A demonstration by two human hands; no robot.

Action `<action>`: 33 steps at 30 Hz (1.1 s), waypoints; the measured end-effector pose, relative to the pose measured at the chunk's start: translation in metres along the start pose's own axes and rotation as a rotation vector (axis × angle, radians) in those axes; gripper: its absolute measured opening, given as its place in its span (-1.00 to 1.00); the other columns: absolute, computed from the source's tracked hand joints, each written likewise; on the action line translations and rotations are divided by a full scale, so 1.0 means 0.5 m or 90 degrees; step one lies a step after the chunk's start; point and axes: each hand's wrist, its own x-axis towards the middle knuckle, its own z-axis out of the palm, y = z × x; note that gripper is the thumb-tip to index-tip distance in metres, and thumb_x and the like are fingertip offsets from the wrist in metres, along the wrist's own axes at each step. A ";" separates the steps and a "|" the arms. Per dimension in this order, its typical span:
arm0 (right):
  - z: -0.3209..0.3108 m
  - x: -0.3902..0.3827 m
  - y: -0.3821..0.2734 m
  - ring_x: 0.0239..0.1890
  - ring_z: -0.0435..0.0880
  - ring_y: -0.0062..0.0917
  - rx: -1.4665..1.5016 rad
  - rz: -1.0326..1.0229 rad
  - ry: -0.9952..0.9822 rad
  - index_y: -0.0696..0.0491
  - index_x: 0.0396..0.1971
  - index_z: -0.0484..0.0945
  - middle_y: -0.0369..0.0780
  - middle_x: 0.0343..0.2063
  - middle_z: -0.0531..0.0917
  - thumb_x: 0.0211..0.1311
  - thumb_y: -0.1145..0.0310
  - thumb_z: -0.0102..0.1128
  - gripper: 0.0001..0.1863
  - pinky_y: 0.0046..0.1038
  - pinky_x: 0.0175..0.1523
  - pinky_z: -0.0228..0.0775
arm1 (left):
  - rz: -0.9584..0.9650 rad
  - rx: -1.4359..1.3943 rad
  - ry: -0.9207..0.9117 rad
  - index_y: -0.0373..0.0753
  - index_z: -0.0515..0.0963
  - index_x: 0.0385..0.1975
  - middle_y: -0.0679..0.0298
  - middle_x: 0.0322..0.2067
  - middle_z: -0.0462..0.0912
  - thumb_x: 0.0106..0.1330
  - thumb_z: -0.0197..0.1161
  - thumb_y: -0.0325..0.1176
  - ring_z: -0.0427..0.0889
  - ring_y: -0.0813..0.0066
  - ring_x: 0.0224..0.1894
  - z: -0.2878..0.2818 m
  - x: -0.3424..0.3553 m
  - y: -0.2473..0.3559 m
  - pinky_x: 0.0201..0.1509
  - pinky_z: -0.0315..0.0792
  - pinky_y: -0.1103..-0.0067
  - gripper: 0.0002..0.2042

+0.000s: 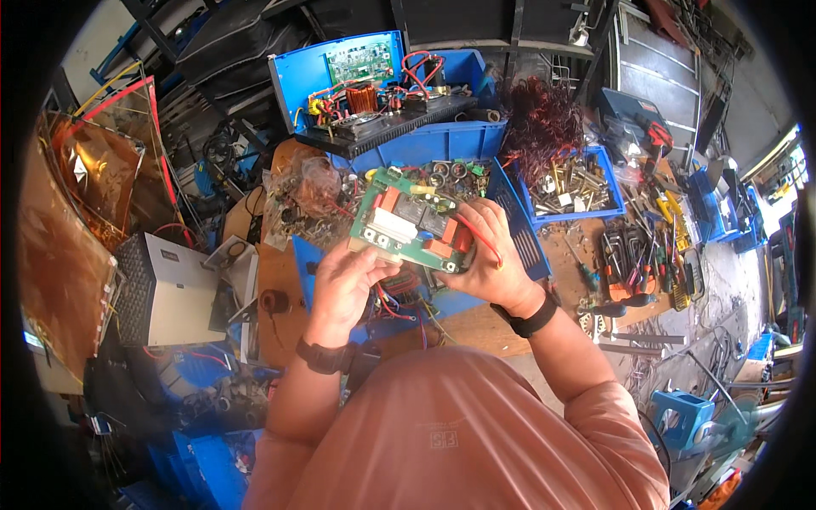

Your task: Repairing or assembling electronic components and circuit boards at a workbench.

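Observation:
A green circuit board (398, 223) with orange, white and dark components is held up in front of me. My left hand (348, 285) grips its lower left edge with fingertips and thumb. My right hand (493, 259) holds its right side, with a red wire across the fingers. Beneath the board is an opened blue metal housing (529, 242) with a slotted panel and a tangle of coloured wires (395, 310); the board hides part of it.
An opened blue electronic unit (331, 55) stands behind. Reddish tangled wire (544, 115) lies above a bin of hardware (571, 184). Hand tools (642, 263) lie on the wooden table (280, 331) at right; a white case (170, 289) and copper-coloured sheets (72, 255) are at left.

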 end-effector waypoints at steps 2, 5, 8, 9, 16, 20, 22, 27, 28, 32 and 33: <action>0.000 -0.006 0.001 0.09 0.42 -0.06 0.009 0.002 -0.001 0.23 0.13 0.36 -0.02 -0.02 0.49 -0.51 0.30 0.62 -0.01 -0.11 0.23 0.28 | -0.002 0.007 -0.007 -0.37 0.52 -0.09 0.11 -0.19 0.68 0.41 0.12 -0.46 0.70 0.31 -0.17 0.000 0.001 0.002 -0.06 0.61 0.41 -0.83; -0.003 -0.015 -0.001 0.09 0.43 -0.06 0.069 0.037 -0.032 0.29 0.13 0.36 0.02 -0.02 0.49 -0.49 0.28 0.63 0.01 -0.12 0.24 0.28 | -0.017 0.042 0.013 -0.36 0.49 -0.05 0.08 -0.20 0.67 0.37 0.12 -0.44 0.69 0.28 -0.19 0.001 0.001 0.001 -0.05 0.58 0.38 -0.78; -0.005 -0.021 -0.007 0.11 0.44 -0.06 0.076 0.106 -0.070 0.34 0.14 0.35 0.06 -0.01 0.49 -0.48 0.27 0.64 0.03 -0.17 0.23 0.30 | -0.028 0.045 0.043 -0.36 0.47 -0.04 0.07 -0.22 0.67 0.34 0.11 -0.43 0.69 0.26 -0.22 0.004 0.001 -0.004 -0.09 0.57 0.38 -0.76; -0.006 -0.021 -0.009 0.13 0.44 -0.07 0.099 0.142 -0.089 0.34 0.14 0.34 0.07 0.00 0.48 -0.47 0.25 0.64 0.03 -0.19 0.24 0.30 | -0.021 0.039 0.044 -0.37 0.47 -0.05 0.07 -0.23 0.67 0.34 0.10 -0.43 0.69 0.26 -0.24 0.004 0.001 -0.006 -0.11 0.57 0.39 -0.76; -0.011 -0.031 -0.005 0.23 0.42 -0.26 0.254 0.312 -0.187 0.34 0.24 0.25 0.03 0.06 0.48 -0.27 0.20 0.65 0.06 -0.31 0.31 0.27 | -0.048 0.040 0.070 -0.39 0.47 -0.10 0.06 -0.29 0.68 0.33 0.08 -0.48 0.71 0.30 -0.35 0.002 0.009 -0.007 -0.24 0.61 0.47 -0.80; 0.000 -0.041 0.005 0.24 0.40 -0.39 0.327 0.406 -0.214 0.32 0.28 0.21 -0.04 0.13 0.45 -0.18 0.26 0.63 0.03 -0.36 0.35 0.21 | -0.042 0.059 0.114 -0.39 0.48 -0.11 0.07 -0.32 0.69 0.32 0.06 -0.49 0.71 0.32 -0.38 0.002 0.014 -0.006 -0.28 0.60 0.49 -0.80; 0.004 -0.042 0.011 0.23 0.40 -0.42 0.495 0.445 -0.182 0.30 0.29 0.22 -0.09 0.15 0.45 -0.14 0.23 0.60 0.00 -0.37 0.35 0.20 | -0.037 0.064 0.129 -0.39 0.49 -0.12 0.07 -0.33 0.69 0.31 0.06 -0.50 0.71 0.33 -0.39 0.002 0.014 -0.003 -0.30 0.60 0.50 -0.80; -0.015 -0.035 0.016 0.10 0.51 -0.44 0.649 0.475 -0.152 0.28 0.27 0.27 -0.11 0.07 0.54 0.02 0.16 0.45 -0.13 -0.40 0.16 0.36 | -0.008 0.120 0.144 -0.40 0.49 -0.09 0.07 -0.31 0.70 0.29 0.09 -0.52 0.70 0.35 -0.40 -0.003 0.002 0.010 -0.31 0.58 0.51 -0.78; -0.020 -0.032 0.015 0.13 0.48 -0.45 0.686 0.498 -0.154 0.26 0.27 0.28 -0.13 0.09 0.53 0.02 0.12 0.45 -0.12 -0.39 0.21 0.30 | -0.013 0.109 0.151 -0.40 0.49 -0.09 0.07 -0.30 0.70 0.28 0.09 -0.52 0.70 0.35 -0.39 -0.006 0.000 0.013 -0.30 0.58 0.51 -0.77; -0.029 -0.017 0.010 0.06 0.51 -0.51 0.755 0.503 -0.142 0.18 0.26 0.33 -0.19 0.05 0.56 0.05 0.02 0.38 -0.17 -0.43 0.12 0.33 | 0.013 0.080 0.145 -0.39 0.49 -0.06 0.08 -0.28 0.69 0.29 0.10 -0.50 0.70 0.34 -0.35 -0.028 -0.019 0.031 -0.25 0.56 0.51 -0.76; -0.031 -0.013 0.010 0.11 0.48 -0.47 0.778 0.518 -0.135 0.21 0.26 0.31 -0.17 0.09 0.53 0.03 0.02 0.41 -0.14 -0.40 0.21 0.28 | 0.024 0.081 0.139 -0.39 0.49 -0.05 0.08 -0.28 0.69 0.30 0.10 -0.50 0.70 0.34 -0.34 -0.034 -0.024 0.037 -0.24 0.55 0.50 -0.76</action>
